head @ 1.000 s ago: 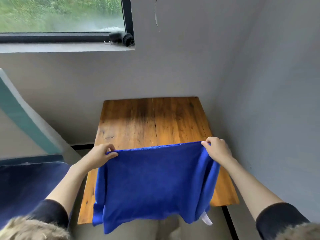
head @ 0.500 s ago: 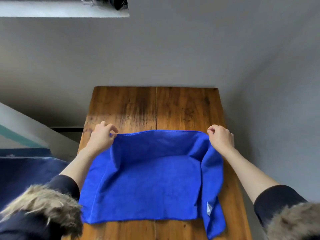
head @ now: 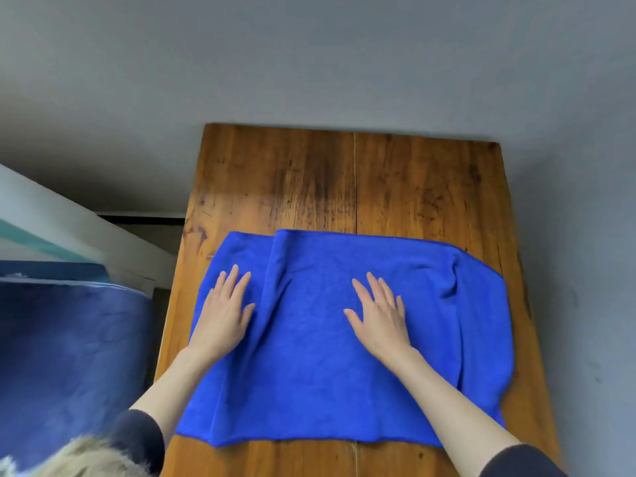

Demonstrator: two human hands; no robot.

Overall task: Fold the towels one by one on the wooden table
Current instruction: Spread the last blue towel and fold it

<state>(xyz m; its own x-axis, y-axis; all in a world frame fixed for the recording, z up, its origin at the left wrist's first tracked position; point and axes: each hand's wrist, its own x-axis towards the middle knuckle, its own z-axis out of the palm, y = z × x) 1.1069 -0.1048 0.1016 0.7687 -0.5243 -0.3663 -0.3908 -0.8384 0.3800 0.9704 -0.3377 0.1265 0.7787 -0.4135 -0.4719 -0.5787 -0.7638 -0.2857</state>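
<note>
Flat across the desk (head: 344,187) at frame centre lies the towel (head: 323,380), creased at its right edge. Left hand (head: 223,315) and right hand (head: 382,318) press it, fingers straight and spread.

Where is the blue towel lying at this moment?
In the head view the blue towel lies spread on the near half of the wooden table, with the left hand and right hand flat on it.

Blue towel (head: 344,356); brown wood-grain table (head: 344,180); grey wall (head: 309,56).
</note>
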